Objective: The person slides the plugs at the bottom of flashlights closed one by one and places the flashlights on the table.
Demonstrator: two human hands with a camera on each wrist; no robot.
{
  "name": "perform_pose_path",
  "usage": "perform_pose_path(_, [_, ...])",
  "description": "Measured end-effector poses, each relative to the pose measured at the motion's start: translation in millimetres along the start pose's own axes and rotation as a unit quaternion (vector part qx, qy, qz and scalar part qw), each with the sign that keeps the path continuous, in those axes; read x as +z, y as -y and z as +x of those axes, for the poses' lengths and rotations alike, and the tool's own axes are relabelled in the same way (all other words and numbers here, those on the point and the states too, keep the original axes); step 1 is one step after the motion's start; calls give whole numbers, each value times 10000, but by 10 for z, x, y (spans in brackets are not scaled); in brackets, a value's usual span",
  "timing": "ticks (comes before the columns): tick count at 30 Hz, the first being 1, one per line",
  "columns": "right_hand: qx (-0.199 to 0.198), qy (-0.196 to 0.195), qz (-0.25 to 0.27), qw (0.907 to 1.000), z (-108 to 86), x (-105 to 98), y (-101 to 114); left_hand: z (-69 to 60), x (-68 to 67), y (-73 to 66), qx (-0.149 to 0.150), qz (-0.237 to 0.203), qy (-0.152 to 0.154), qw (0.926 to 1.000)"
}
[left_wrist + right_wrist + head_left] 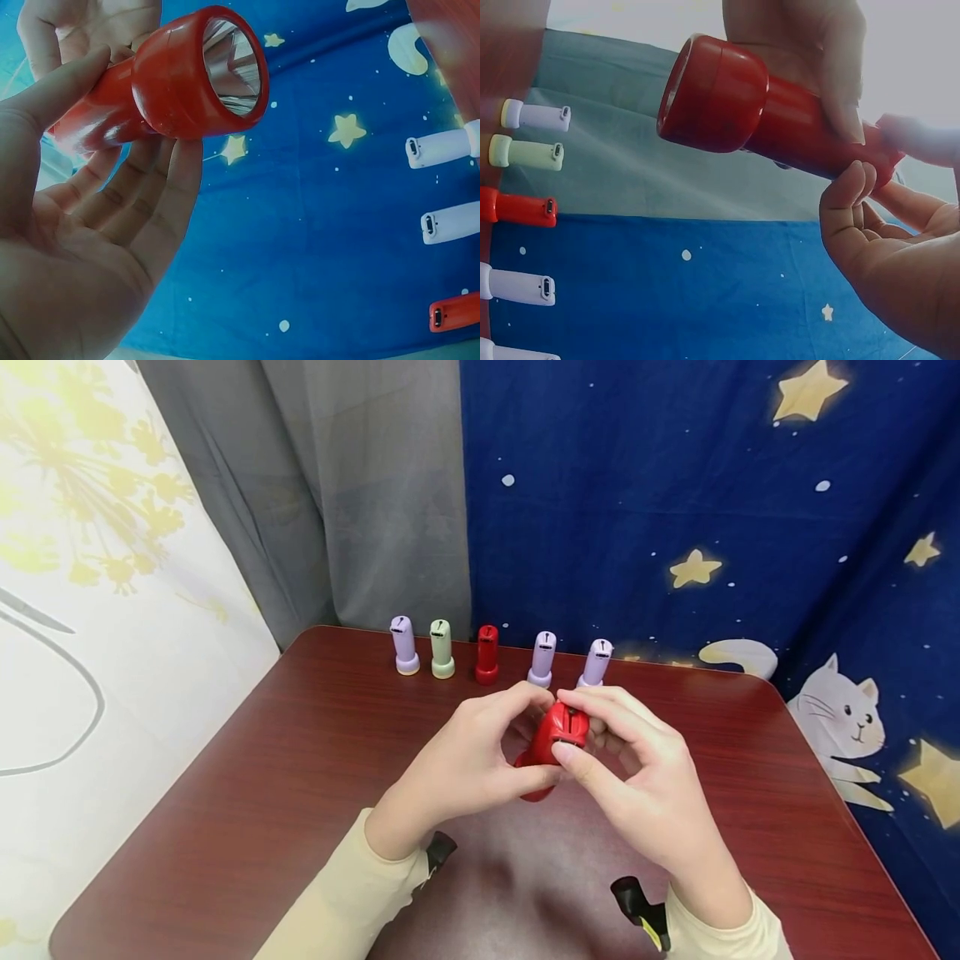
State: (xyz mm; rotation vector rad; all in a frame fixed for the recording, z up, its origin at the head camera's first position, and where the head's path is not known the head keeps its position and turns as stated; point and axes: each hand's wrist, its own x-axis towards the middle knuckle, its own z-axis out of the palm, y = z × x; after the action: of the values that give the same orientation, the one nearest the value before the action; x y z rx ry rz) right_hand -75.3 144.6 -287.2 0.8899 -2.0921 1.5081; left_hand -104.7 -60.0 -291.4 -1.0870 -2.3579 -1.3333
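Observation:
A red flashlight (546, 746) is held above the table by both hands, tilted, with its tail end up toward the head camera. My left hand (472, 760) grips its body between thumb and fingers. At the tail end, my right hand (648, 768) pinches it with thumb and fingertips. The left wrist view shows the flashlight's wide head and silvery reflector (234, 71), which looks unlit. Seen from the right wrist, the flashlight head (716, 94) points left, and the right fingers (847, 202) touch the tail.
Several flashlights stand upright in a row along the table's far edge: a lavender one (405, 647), a pale green one (442, 650), a red one (487, 654), and two more lavender ones (542, 658) on the right. Behind the brown table (315, 760) hang grey and blue curtains (600, 527).

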Motion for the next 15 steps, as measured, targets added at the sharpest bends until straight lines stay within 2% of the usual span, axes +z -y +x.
perform_pose_path(10, [125,-107,-334,9993,21,-49,1,23,4,28,9,77,0,10000])
perform_pose_path(15, [137,-258,-524,9982,42,-117,-16,32,-3,49,24,146,-101,9998])
